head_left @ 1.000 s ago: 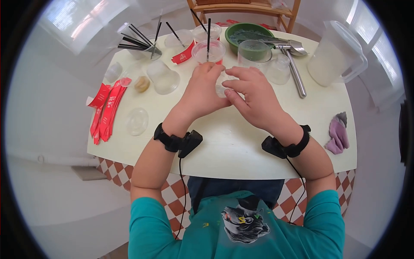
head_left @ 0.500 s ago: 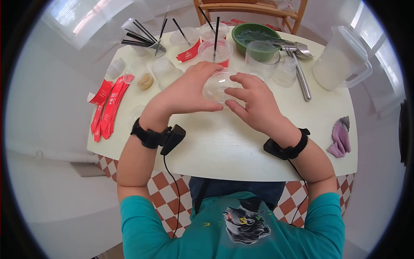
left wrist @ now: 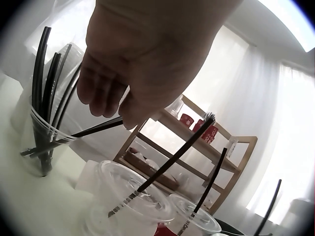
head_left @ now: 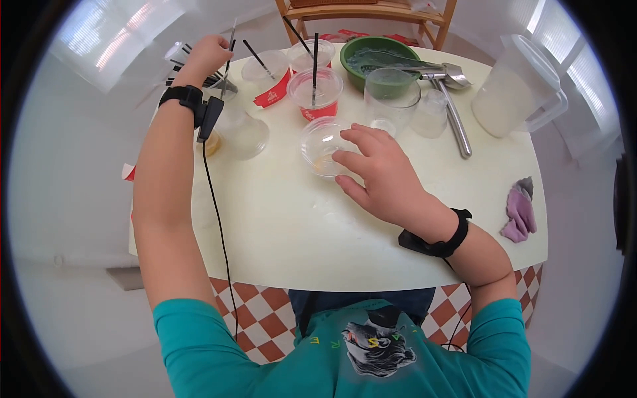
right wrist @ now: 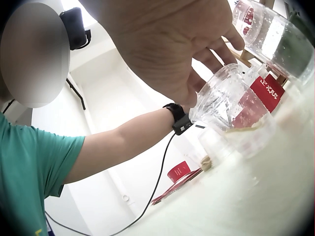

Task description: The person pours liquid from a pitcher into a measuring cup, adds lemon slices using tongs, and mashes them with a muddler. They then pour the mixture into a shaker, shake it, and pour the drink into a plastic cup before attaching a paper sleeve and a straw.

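Observation:
At the back left, my left hand (head_left: pixel 208 58) is over the clear cup of black straws (head_left: pixel 225 91). In the left wrist view the thumb and fingers of this hand (left wrist: pixel 133 64) pinch the end of a slanted black straw (left wrist: pixel 96 129), whose other end is inside the straw cup (left wrist: pixel 34 142). My right hand (head_left: pixel 388 174) has its fingers spread at the right side of a clear domed cup (head_left: pixel 318 149). Seen from the right wrist, the fingers of that hand (right wrist: pixel 172 44) touch around the top of the clear cup (right wrist: pixel 246 115).
Behind the domed cup stand red-banded cups with straws (head_left: pixel 317 96). A green bowl (head_left: pixel 355 73), a clear container (head_left: pixel 395 109), a metal scoop (head_left: pixel 458 126) and a pitcher (head_left: pixel 511 93) are at the back right. A purple cloth (head_left: pixel 519 212) lies at the right edge.
My left hand has left the domed cup, moved to the back left and taken hold of a straw. My right hand has stayed beside the cup, which shows more fully.

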Demonstrator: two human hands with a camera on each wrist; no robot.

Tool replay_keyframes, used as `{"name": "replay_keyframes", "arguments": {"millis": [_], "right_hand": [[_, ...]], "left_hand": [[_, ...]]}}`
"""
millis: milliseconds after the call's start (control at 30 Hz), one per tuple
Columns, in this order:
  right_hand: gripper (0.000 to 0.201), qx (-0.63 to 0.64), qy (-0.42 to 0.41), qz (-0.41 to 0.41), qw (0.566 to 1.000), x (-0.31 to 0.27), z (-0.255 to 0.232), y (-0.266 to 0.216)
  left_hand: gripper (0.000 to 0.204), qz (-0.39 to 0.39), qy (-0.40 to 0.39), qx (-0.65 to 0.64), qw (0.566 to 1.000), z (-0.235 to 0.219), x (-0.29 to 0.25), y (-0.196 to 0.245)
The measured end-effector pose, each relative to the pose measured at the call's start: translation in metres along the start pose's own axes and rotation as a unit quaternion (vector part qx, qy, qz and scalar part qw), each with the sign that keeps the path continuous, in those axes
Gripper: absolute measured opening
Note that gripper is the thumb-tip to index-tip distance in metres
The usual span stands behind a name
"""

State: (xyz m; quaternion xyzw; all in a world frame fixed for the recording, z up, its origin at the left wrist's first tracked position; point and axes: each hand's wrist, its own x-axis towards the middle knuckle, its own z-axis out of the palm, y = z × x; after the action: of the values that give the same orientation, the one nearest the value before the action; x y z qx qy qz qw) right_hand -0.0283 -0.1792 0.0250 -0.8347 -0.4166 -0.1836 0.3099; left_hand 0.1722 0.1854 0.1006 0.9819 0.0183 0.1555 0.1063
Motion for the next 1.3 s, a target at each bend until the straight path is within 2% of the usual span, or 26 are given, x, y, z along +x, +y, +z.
{"name": "replay_keyframes", "arguments": {"millis": [33, 100, 133, 167, 233, 367, 467, 500, 567, 633, 700, 733, 833, 867, 900, 933, 967, 1033, 1100, 1300], "right_hand": [[0.028, -0.004, 0.000, 0.005, 1.000, 0.000, -0.001, 0.001], [0.028, -0.012, -0.010, -0.004, 1.000, -0.001, -0.001, 0.002], [0.028, -0.014, -0.011, 0.000, 1.000, -0.001, -0.001, 0.003], [0.029, -0.014, -0.010, -0.001, 1.000, -0.001, -0.001, 0.003], [0.029, -0.014, -0.009, -0.002, 1.000, -0.001, -0.001, 0.003], [0.029, -0.006, -0.006, -0.009, 1.000, -0.002, 0.001, 0.005], [0.030, -0.006, -0.011, -0.004, 1.000, -0.002, 0.000, 0.004], [0.030, -0.013, -0.019, 0.005, 1.000, -0.002, 0.000, 0.003], [0.030, -0.012, -0.018, 0.006, 1.000, -0.002, 0.000, 0.002], [0.030, -0.011, -0.019, 0.010, 1.000, -0.003, 0.000, 0.001], [0.030, -0.003, -0.009, 0.010, 1.000, -0.003, 0.001, 0.001], [0.030, -0.002, -0.007, 0.009, 1.000, -0.003, 0.002, 0.002], [0.030, 0.035, 0.012, 0.020, 0.999, -0.004, 0.007, 0.006], [0.032, 0.038, 0.016, 0.024, 0.999, -0.004, 0.008, 0.008], [0.034, 0.041, 0.020, 0.028, 0.999, -0.004, 0.008, 0.008], [0.034, 0.041, 0.020, 0.028, 0.999, -0.003, 0.007, 0.008], [0.037, 0.041, 0.009, 0.044, 0.998, -0.002, 0.005, 0.007], [0.040, 0.043, -0.004, 0.060, 0.997, -0.002, 0.006, 0.005], [0.039, 0.041, 0.059, 0.022, 0.997, -0.002, 0.007, 0.004], [0.053, 0.056, 0.054, 0.033, 0.996, -0.002, 0.004, 0.001]], "left_hand": [[0.029, 0.004, -0.003, -0.004, 1.000, 0.001, 0.004, 0.005], [0.028, -0.076, -0.055, -0.040, 0.995, 0.002, 0.011, 0.014], [0.029, -0.082, -0.055, -0.032, 0.995, 0.006, 0.016, 0.013], [0.029, -0.080, -0.058, -0.033, 0.995, 0.011, 0.023, 0.006], [0.028, -0.023, -0.017, 0.067, 0.997, 0.014, 0.029, -0.006], [0.029, 0.006, 0.021, 0.080, 0.997, -0.003, 0.034, -0.016], [0.030, 0.021, 0.144, 0.026, 0.989, -0.031, 0.030, -0.017], [0.030, 0.021, 0.144, 0.028, 0.989, -0.044, 0.025, -0.016], [0.034, 0.053, 0.275, 0.005, 0.960, -0.074, 0.012, -0.007], [0.031, 0.078, 0.339, -0.050, 0.936, -0.104, -0.011, 0.012], [0.029, 0.093, 0.334, -0.211, 0.914, -0.124, -0.043, 0.033], [0.026, 0.074, 0.299, -0.252, 0.918, -0.127, -0.073, 0.066], [0.018, 0.136, 0.131, -0.354, 0.916, -0.116, -0.112, 0.088], [0.017, 0.156, 0.088, -0.370, 0.912, -0.106, -0.134, 0.115], [0.012, 0.155, 0.067, -0.400, 0.901, -0.096, -0.148, 0.129], [0.016, 0.149, 0.045, -0.397, 0.905, -0.089, -0.159, 0.140], [0.016, 0.149, 0.045, -0.397, 0.905, -0.084, -0.164, 0.144], [0.016, 0.153, -0.002, -0.426, 0.892, -0.077, -0.170, 0.148], [0.016, 0.142, 0.013, -0.413, 0.899, -0.077, -0.170, 0.149], [0.017, 0.129, 0.001, -0.439, 0.889, -0.082, -0.171, 0.151]]}}
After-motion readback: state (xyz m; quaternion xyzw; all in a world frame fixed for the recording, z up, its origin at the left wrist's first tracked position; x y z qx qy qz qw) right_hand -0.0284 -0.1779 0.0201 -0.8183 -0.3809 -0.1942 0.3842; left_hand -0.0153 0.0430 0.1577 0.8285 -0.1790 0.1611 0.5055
